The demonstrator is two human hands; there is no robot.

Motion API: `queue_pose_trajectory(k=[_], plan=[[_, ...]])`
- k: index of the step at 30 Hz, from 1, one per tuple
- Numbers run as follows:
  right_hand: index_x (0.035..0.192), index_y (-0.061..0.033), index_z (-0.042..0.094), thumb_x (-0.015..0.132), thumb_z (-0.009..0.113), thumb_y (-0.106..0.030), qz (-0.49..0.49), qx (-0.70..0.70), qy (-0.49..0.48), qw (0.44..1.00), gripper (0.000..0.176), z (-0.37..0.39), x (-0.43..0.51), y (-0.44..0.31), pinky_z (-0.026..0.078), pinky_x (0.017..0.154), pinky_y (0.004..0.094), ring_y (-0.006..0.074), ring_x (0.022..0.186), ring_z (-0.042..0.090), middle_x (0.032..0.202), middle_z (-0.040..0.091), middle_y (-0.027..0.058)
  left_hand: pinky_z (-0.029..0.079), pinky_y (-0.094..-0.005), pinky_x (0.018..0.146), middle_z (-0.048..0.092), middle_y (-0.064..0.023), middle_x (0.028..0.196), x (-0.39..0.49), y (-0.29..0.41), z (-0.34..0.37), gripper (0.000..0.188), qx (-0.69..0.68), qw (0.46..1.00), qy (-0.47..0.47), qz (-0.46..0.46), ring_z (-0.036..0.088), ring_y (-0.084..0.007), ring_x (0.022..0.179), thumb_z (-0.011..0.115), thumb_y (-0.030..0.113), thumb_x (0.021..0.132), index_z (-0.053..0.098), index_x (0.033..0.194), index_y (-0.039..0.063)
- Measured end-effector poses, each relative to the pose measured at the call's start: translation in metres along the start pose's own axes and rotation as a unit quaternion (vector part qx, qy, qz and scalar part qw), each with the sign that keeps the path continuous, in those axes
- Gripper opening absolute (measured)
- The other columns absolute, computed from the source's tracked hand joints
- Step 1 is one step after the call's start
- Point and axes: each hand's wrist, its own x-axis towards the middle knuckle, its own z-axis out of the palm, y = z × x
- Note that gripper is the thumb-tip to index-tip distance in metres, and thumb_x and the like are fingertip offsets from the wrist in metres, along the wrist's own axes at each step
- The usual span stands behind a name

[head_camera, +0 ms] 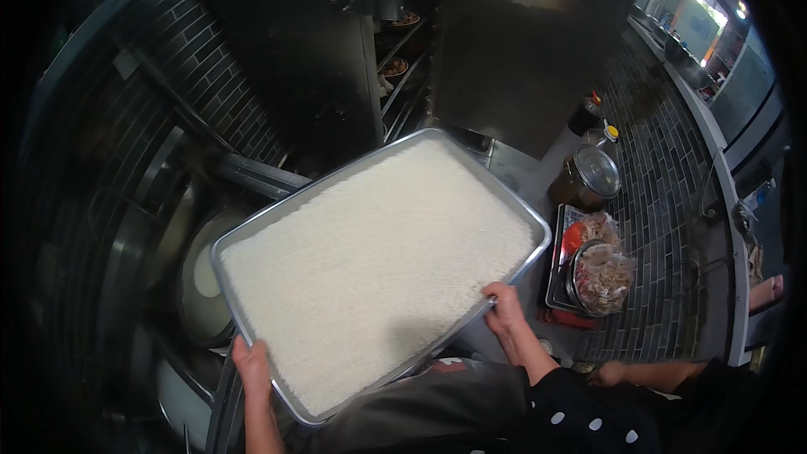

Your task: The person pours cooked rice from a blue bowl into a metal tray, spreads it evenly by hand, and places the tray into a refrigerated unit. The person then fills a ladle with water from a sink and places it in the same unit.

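A large rectangular metal tray (539, 227) is held up in front of me, spread nearly to its rim with white grains that look like rice (378, 258). My left hand (252, 362) grips the tray's left side, thumb over the rim. On the near right edge, my right hand (504, 312) is closed around the rim with the thumb on top. The tray is turned at an angle to my body, and the fingers beneath it are hidden.
Ahead stands a steel cabinet with an open door (529, 44) and bowls on racks. At right are a lidded pot (592, 173), bottles and bagged food (602, 277) on trays. Round vessels (208, 277) sit left. Another person's hand (608, 373) is near my right arm.
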Motion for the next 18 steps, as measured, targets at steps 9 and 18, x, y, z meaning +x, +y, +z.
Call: queue_pose_trajectory(k=[9, 18], plan=[[0.071, -0.0027, 0.051, 0.065, 0.056, -0.006, -0.121, 0.050, 0.088, 0.987, 0.008, -0.116, 0.039, -0.165, 0.048, 0.069, 0.0373, 0.0237, 0.069, 0.053, 0.072, 0.052, 0.0089, 0.047, -0.0291, 0.074, 0.062, -0.0086, 0.090, 0.001, 0.060, 0.228, 0.029, -0.031, 0.986, -0.162, 0.022, 0.058, -0.0154, 0.081, 0.045, 0.000, 0.077, 0.057, 0.103, -0.005], [0.104, 0.0065, 0.050, 0.066, 0.052, -0.005, -0.215, 0.037, -0.024, 0.976, 0.040, -0.166, 0.116, -0.438, 0.049, 0.085, 0.0428, 0.0306, 0.093, 0.056, 0.098, 0.053, 0.0152, 0.047, -0.0272, 0.070, 0.061, -0.0081, 0.086, -0.024, 0.205, 0.458, 0.028, -0.060, 0.968, -0.221, 0.107, 0.057, -0.0145, 0.076, 0.050, 0.001, 0.072, 0.058, 0.097, -0.007]])
